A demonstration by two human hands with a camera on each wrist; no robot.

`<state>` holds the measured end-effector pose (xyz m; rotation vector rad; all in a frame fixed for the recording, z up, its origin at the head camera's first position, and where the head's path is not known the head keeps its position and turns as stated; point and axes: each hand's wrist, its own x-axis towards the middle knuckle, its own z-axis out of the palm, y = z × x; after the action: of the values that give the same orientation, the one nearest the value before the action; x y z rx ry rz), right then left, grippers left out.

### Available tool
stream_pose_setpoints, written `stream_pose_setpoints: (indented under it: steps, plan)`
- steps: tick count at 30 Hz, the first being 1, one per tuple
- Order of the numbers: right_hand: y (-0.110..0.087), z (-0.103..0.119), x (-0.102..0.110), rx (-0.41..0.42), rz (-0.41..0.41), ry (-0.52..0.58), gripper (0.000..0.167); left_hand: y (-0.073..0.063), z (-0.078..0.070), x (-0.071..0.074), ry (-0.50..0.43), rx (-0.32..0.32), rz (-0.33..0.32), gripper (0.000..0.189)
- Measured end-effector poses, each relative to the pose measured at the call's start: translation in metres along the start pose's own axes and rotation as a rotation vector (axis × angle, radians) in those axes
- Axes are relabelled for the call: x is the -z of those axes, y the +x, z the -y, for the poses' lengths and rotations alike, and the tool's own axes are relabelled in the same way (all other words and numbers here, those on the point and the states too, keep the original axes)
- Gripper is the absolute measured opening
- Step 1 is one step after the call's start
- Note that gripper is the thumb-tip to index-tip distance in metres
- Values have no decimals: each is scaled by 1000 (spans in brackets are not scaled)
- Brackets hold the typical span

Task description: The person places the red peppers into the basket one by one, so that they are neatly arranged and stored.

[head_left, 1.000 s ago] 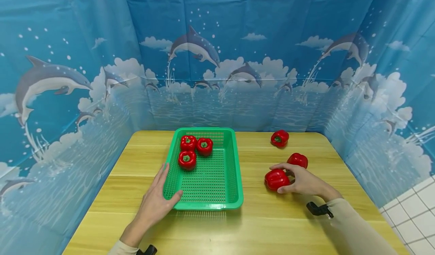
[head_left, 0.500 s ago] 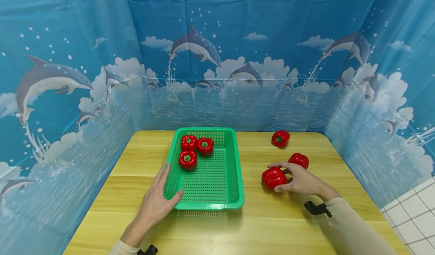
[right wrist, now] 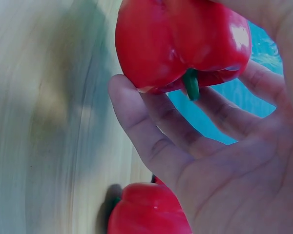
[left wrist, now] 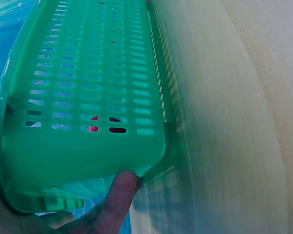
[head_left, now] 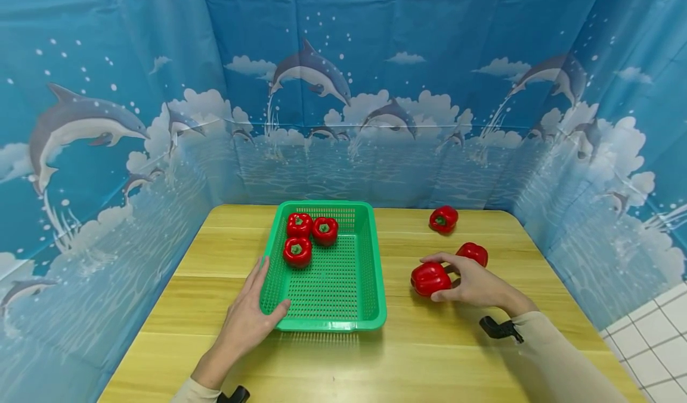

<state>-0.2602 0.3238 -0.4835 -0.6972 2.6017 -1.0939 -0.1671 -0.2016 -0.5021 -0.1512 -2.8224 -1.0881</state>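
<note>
While left hand lay straight-fingered at near-left corner of basket, right hand gripped pepper, midway toward right edge of desk; stem faced palm, basket leftward!

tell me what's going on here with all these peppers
A person's right hand holds one red pepper to the right of the green basket. The left hand touches the basket around its near left corner. Three peppers sit inside, and two more peppers lie on the wooden table beyond the right hand.
</note>
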Motion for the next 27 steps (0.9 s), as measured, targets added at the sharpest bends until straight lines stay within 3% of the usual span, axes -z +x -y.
stream_pose_setpoints:
  steps: [12,27]
  plan:
    - [5,8,-2,15,-71,-30,75,0,-1,-1,4,-7,-7,104]
    - [10,25,-5,16,-93,-20,74,0,-1,-1,1,6,0,105]
